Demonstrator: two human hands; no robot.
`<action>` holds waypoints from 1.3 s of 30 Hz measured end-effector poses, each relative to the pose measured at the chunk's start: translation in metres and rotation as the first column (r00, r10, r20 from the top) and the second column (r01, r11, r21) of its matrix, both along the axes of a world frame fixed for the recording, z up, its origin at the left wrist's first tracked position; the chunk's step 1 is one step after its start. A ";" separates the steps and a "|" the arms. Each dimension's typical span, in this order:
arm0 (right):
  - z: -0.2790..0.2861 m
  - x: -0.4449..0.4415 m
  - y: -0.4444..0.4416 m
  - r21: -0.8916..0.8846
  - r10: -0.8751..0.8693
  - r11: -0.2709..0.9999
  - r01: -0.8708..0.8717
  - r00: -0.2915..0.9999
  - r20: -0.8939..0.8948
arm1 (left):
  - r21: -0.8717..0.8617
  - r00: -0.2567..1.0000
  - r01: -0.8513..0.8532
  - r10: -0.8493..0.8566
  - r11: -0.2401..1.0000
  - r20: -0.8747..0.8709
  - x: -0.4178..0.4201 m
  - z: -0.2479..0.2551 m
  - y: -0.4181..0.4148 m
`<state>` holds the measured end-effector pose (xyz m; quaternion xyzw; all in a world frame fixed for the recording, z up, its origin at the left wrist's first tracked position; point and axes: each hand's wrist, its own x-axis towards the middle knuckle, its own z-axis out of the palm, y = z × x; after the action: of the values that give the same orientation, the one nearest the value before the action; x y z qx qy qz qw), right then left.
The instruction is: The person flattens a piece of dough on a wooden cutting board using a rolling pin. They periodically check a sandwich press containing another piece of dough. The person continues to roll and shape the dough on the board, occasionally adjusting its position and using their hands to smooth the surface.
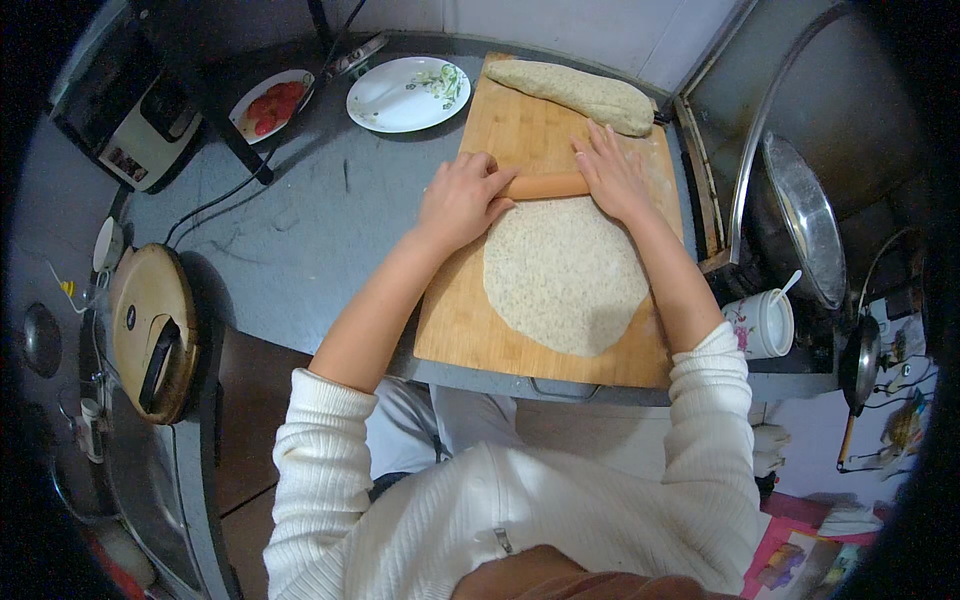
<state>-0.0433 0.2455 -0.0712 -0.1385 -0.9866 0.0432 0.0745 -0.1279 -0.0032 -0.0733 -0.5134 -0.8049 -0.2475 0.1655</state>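
Note:
A rolling pin point(551, 186) lies crosswise at the far edge of a flat round sheet of speckled dough point(566, 274) on a wooden board point(457, 330). My left hand point(466, 196) grips the pin's left end, thumb and fingers around it. My right hand point(611, 171) rests on the pin's right end with its fingers extended and apart, covering that end. Beyond both hands, a thick log of the same speckled dough point(574, 94) lies across the back of the board.
An oval plate with a floral pattern point(409, 95) and a plate of red slices point(271, 109) stand back left. A round electric griddle point(154, 334) is at the left. On the right are a white container with a spoon point(757, 326) and a large metal pan point(806, 217).

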 end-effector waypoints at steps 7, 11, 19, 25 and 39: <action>0.004 -0.018 0.012 -0.015 -0.049 0.999 0.049 0.999 -0.001 | -0.111 0.990 0.038 -0.022 0.993 0.142 -0.032 0.017 0.016; 0.021 0.034 -0.003 -0.086 -0.036 0.996 0.025 0.991 -0.125 | -0.070 0.970 0.089 -0.070 0.994 0.234 -0.006 0.018 0.014; -0.002 0.047 0.007 -0.019 -0.121 0.993 0.121 0.992 -0.024 | -0.025 0.992 0.124 -0.124 0.992 0.006 -0.005 0.005 0.019; -0.027 -0.007 0.052 -0.095 -0.246 0.968 0.233 0.956 -0.160 | -0.063 0.981 0.168 -0.174 0.984 -0.089 -0.034 0.004 0.040; 0.001 0.099 0.006 0.039 -0.117 0.992 0.121 0.989 -0.093 | -0.055 0.950 0.196 -0.176 0.979 0.257 0.007 0.006 0.041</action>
<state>0.0556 0.2511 -0.0706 -0.1933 -0.9729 0.0231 0.1246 -0.1211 0.0377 -0.0674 -0.5577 -0.7766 -0.2926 0.0177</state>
